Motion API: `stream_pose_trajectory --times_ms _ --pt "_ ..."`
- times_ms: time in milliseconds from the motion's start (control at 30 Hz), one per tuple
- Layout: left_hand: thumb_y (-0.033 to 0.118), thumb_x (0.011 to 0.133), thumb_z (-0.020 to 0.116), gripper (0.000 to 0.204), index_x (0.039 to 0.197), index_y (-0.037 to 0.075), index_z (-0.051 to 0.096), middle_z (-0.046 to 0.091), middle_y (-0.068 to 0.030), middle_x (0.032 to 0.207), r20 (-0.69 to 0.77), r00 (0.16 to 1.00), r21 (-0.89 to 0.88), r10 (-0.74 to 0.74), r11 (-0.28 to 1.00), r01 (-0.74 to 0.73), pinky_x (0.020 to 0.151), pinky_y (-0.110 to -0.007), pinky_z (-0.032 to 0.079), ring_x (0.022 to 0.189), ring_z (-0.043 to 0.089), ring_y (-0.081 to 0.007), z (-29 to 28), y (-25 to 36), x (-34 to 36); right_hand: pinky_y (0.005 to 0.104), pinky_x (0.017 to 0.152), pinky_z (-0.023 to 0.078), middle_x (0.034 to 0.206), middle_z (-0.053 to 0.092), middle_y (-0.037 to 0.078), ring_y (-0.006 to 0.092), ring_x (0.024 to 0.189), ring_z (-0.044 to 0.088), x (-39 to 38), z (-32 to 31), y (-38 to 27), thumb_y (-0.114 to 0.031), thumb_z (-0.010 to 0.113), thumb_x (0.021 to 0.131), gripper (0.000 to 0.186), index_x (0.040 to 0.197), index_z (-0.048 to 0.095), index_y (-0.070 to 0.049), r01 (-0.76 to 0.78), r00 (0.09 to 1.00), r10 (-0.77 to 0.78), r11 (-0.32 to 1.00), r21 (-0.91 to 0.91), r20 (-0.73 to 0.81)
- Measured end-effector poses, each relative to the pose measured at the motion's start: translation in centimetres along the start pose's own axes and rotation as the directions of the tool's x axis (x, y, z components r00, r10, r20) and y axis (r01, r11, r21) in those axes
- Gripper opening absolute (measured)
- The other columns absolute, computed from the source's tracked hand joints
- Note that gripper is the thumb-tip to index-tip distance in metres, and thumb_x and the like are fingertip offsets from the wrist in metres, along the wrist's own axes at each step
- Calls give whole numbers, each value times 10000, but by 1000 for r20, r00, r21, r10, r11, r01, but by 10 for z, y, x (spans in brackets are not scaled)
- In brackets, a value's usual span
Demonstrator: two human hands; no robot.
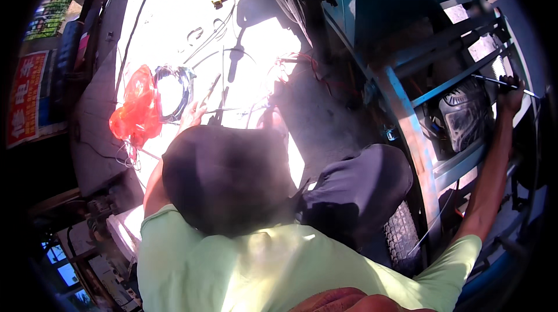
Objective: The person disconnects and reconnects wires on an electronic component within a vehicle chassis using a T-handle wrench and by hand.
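Note:
At the right, my right hand (510, 94) is closed round a thin, shiny metal rod (491, 79), inside a blue metal frame (406, 120). A dark, ribbed housing (464, 115) sits in the frame, left of that hand. My left hand (195, 113) is low over the sunlit ground, partly hidden behind my knee (226, 175). Close to its fingertips is a slim dark bar (213, 87); glare hides whether the hand grips it. Beside this hand lie a coil of dark wire (185, 103) and a red plastic bag (139, 108).
A yellow connector (221, 0) on a cable lies farther off on the bright ground. Red wires (299, 56) trail near the frame's shadow. A treaded tyre (401, 239) stands by my right knee. A red sign (27, 97) is at the far left.

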State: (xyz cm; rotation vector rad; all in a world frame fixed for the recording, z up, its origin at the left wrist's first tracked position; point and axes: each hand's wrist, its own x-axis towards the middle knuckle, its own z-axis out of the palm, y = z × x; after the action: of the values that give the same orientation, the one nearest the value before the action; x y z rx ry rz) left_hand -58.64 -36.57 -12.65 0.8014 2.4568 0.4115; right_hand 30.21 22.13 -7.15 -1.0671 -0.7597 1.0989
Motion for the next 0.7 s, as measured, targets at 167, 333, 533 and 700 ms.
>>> stream_pose_trajectory --times_ms 167,333,533,700 --pt "292 947 692 531 1362 -8 553 687 -185 1178 -223 970 -163 -101 984 65 902 -415 534 1070 661 -285 30 -34 -67 433 993 524 1039 656 151 301 1030 649 -32 9 -17 -273 393 1120 399 1265 571 54 44 999 -46 989 -138 -11" --pt "288 895 656 395 1186 20 632 683 -211 1122 -187 982 132 16 991 9 937 -482 522 1054 663 -375 32 54 -113 386 966 532 1140 666 128 260 1041 651 -27 -38 -62 -126 427 1053 365 1345 560 49 127 983 -95 970 -205 159" --pt "426 880 692 393 1054 74 714 546 -190 1250 27 987 526 -156 842 118 1027 -475 484 1218 580 -371 32 16 -103 342 984 519 1097 638 118 218 1015 627 -87 21 -68 -193 439 1132 339 1312 576 60 419 906 -299 729 -542 299" --pt "372 794 683 413 1006 27 766 756 -201 995 195 950 421 -245 895 144 890 -461 555 981 737 -343 21 37 -82 303 924 458 1020 582 54 154 933 551 -165 87 -62 -298 394 1152 406 1287 584 35 299 906 -175 909 -290 386"
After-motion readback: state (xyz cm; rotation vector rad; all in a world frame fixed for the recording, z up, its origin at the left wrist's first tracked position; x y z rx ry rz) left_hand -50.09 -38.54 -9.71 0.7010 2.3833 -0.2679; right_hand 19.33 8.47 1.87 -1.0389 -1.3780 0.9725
